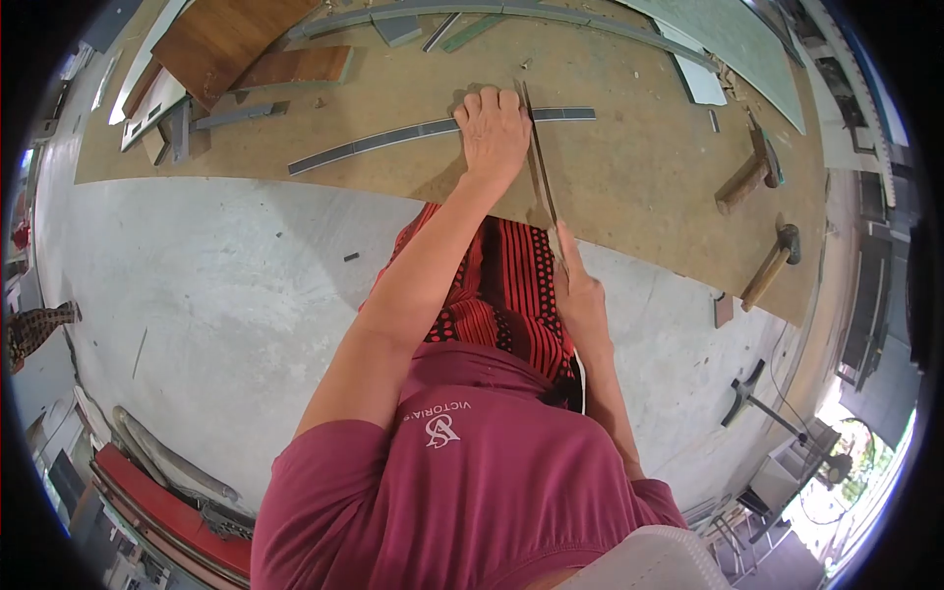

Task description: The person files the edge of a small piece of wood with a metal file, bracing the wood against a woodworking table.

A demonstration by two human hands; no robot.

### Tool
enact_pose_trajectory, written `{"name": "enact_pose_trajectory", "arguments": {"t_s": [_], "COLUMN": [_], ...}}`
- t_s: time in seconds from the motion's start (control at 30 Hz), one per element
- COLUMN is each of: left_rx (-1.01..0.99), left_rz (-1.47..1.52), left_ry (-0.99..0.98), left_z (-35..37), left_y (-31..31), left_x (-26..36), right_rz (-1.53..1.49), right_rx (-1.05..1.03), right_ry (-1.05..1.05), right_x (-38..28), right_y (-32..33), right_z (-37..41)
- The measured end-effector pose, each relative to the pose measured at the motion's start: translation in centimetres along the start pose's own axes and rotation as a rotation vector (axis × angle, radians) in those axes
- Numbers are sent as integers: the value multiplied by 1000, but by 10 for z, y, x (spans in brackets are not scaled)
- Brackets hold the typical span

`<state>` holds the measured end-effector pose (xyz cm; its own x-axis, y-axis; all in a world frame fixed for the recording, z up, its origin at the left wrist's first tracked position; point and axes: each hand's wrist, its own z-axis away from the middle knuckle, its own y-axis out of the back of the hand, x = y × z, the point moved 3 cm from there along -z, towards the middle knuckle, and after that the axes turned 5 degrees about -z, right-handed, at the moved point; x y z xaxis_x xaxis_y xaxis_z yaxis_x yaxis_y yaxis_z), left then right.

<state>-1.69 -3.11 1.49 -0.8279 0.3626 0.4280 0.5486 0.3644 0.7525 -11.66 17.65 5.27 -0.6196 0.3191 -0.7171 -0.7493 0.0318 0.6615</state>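
Note:
My left hand presses down on a long, narrow grey strip lying across the work table, its fingers curled over the strip. The strip shows on both sides of the hand. My right hand, near the table's front edge, is closed around the near end of a saw. Seen almost edge-on, the thin dark blade points away from me and crosses the strip just right of my left hand. The saw's handle is mostly hidden by my fingers.
Two hammers lie on the right of the brown table. Brown boards and offcuts are piled at the back left. A long grey strip runs along the back; a pale green panel lies back right.

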Motion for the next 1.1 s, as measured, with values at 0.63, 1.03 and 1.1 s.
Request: {"name": "enact_pose_trajectory", "arguments": {"t_s": [0.63, 1.03, 1.1], "left_rx": [19, -25, -28], "left_rz": [-15, -29, -27], "left_ry": [-25, -5, -11], "left_z": [-1, 0, 0], "left_y": [0, 0, -1], "left_x": [0, 0, 0], "right_rz": [70, -36, -54], "right_rx": [-21, -131, -121], "right_ry": [94, -125, -115], "right_x": [-3, -11, -11], "right_y": [0, 16, 16], "right_z": [-34, 8, 3]}}
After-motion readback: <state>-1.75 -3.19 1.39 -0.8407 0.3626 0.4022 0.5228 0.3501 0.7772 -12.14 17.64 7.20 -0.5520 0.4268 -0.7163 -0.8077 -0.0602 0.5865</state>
